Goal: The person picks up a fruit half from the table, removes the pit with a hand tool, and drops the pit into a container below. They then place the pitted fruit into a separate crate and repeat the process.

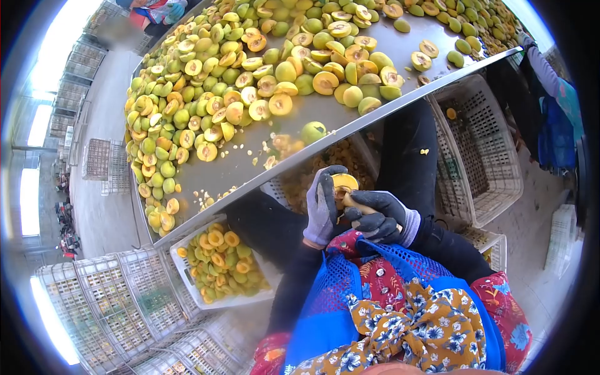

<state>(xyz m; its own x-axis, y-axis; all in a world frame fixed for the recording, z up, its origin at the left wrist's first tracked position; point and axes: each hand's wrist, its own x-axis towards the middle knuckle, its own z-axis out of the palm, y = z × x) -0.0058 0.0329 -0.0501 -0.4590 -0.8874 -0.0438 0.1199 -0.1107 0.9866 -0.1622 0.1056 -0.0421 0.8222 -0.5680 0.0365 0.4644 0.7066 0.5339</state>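
Observation:
My left hand (321, 209), in a grey and dark-coated glove, is closed around a halved yellow-green stone fruit (345, 182), cut face showing. My right hand (380, 215), gloved alike, grips a pale tan handle (360, 205) whose tip meets the fruit; the working end is hidden. Both hands are together above my lap, just below the metal table's edge (325, 139). Many fruit halves (237, 94) are heaped on the table, cut faces and green skins mixed. Under the hands, between my legs, a basket of fruit scraps (312, 178) is partly hidden.
On my left stands a white crate (181, 265) of fruit halves, with stacked crates (112, 294) beyond it. A large slatted crate (478, 150) sits to my right. Other people work at the table's far left (159, 14) and right end (550, 81).

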